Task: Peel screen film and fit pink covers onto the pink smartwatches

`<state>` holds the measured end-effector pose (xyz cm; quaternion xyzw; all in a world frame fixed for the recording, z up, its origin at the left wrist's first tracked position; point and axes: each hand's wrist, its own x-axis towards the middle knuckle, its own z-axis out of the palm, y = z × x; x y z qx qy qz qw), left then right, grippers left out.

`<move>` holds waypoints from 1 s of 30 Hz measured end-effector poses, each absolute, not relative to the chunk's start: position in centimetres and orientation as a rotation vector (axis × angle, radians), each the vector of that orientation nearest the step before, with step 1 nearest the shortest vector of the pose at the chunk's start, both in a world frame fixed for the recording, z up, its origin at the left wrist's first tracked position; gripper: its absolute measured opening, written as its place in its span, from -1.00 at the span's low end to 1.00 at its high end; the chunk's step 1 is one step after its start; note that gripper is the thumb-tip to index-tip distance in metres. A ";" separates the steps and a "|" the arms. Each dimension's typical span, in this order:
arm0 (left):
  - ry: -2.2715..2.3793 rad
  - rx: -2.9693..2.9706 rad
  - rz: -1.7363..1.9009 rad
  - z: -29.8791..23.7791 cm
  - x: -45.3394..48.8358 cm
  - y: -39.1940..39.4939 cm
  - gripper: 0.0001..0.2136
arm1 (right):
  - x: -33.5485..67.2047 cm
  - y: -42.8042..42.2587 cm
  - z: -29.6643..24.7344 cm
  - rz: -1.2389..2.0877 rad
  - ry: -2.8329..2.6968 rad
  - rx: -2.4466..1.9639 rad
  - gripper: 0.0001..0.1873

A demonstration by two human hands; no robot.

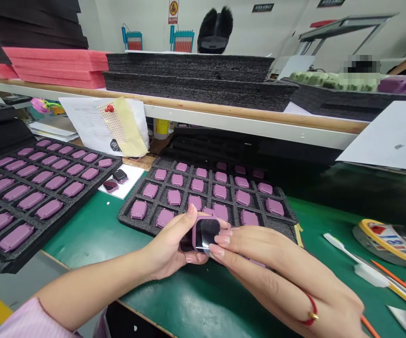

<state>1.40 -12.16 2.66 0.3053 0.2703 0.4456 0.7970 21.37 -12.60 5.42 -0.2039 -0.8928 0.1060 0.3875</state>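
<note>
Your left hand (169, 246) clamps a pink-framed square smartwatch (206, 234) just off a black foam tray (127, 217) of pink cases, while your right hand (273, 267) pinches its clear film (203, 249). Keep your grip steady. Beyond, a green counter (83, 230) runs beneath a white shelf (224, 117) stacked with foam sheets (189, 70).

The watch (206, 234) has a pink case and a shiny black face. The foam tray (146, 226) behind it is dark gray, with a grid of square holes. Pink watch cases (196, 185) sit in the holes in neat rows. The table mat (83, 230) is green. A red string (312, 311) with a gold bead goes around the right hand (277, 277). The sleeve (23, 321) is pale pink with thin stripes. The foam sheets (58, 65) up high are bright pink. The note (123, 126) is pale yellow with tiny dots.
</note>
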 end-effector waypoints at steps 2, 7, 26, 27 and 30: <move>0.587 0.649 0.949 2.6 1.4 -12.2 -0.44 | 21.1 -12.2 5.5 0.274 -2.328 -0.451 -0.36; 0.583 0.689 0.974 2.6 1.5 -12.2 -0.45 | 19.8 -11.3 5.2 0.017 -2.240 -0.405 -0.54; 0.624 0.681 0.984 2.4 1.6 -12.2 -0.47 | 19.1 -9.9 4.3 0.342 -2.147 -0.642 -0.50; 0.645 0.696 1.014 2.3 1.6 -12.1 -0.49 | 19.3 -9.3 4.1 0.284 -2.142 -0.669 -0.54; 0.815 0.691 1.179 2.3 1.5 -11.5 -0.57 | 20.2 -7.3 3.0 0.174 -2.067 -0.873 -0.68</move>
